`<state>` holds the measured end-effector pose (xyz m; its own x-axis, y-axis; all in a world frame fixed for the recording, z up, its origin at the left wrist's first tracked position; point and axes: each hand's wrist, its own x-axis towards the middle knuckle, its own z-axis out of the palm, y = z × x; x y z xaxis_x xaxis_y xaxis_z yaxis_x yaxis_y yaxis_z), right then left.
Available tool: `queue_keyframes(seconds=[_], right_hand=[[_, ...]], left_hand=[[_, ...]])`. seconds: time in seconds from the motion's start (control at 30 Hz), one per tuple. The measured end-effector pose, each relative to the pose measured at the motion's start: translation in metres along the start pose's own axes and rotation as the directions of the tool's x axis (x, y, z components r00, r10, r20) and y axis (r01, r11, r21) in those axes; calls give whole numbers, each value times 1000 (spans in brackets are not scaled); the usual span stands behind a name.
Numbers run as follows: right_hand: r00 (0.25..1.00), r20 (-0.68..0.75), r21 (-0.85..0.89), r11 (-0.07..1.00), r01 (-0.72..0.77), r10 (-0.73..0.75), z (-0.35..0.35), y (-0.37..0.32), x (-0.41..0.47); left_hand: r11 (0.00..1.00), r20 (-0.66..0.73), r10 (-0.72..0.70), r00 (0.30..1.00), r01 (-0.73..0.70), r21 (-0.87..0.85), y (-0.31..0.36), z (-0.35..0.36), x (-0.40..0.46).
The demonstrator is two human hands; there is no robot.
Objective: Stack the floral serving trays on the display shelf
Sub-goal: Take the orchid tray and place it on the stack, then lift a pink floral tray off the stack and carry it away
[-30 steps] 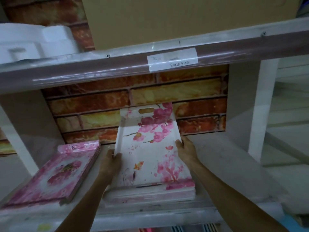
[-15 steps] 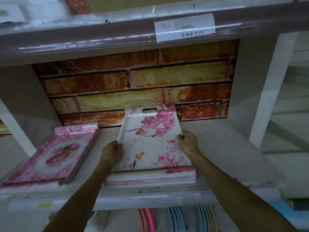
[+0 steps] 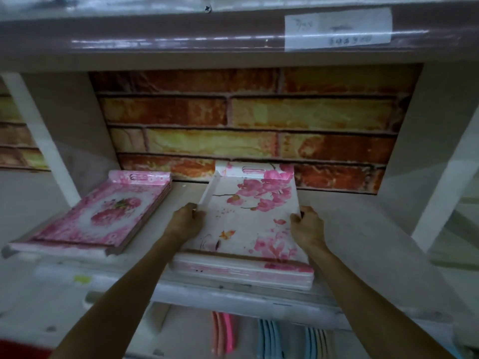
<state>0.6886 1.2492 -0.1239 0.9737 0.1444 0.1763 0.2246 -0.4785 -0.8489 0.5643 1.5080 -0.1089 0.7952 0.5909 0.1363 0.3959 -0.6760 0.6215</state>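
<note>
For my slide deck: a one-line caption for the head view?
Both hands, left and right, grip the top white pink-blossom tray on its stack, beside a pink floral tray stack.

white display shelf [image 3: 363, 244] carrying two tray stacks; pink floral stack [image 3: 98, 218] sitting left; blossom-print stack [image 3: 243, 270] sitting centre, near front edge

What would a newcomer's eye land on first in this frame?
Probably the white cherry-blossom tray at centre, topping a stack on the shelf, with the left hand and right hand gripping its side rims. Next, a pinker tray stack to its left, and the brick-pattern backing behind.
</note>
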Motion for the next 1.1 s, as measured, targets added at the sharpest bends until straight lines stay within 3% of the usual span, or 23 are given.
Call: queue_keyframes(seconds=[0.1, 0.2, 0.4, 0.5, 0.6, 0.67, 0.93, 1.1], right_hand=[[1000, 7, 11, 1000, 3, -3, -1, 2, 0], [1000, 18, 22, 1000, 8, -8, -1, 3, 3], [998, 67, 117, 993, 2, -10, 0, 7, 4], [995, 75, 39, 997, 69, -71, -3, 5, 3], [968, 39, -170, 953, 250, -247, -9, -5, 2], [959, 38, -267, 922, 280, -281, -11, -21, -3], [950, 7, -302, 905, 300, -313, 41, -100, -49], [920, 16, -260, 886, 383, -393, 94, -147, -82]], left_hand=[[995, -85, 65, 994, -71, -70, 2, -10, -7], [978, -129, 203, 971, -208, -29, -2, -28, -19], [883, -255, 467, 846, -462, 84, -18, -68, -45], [838, -271, 539, 797, -539, 81, -30, -92, -52], [794, -198, 606, 770, -599, 103, -56, -115, -53], [779, -129, 627, 769, -614, 124, -78, -130, -53], [737, 24, 659, 752, -652, 178, -170, -162, -43], [615, 144, 722, 676, -724, 313, -215, -165, -40]])
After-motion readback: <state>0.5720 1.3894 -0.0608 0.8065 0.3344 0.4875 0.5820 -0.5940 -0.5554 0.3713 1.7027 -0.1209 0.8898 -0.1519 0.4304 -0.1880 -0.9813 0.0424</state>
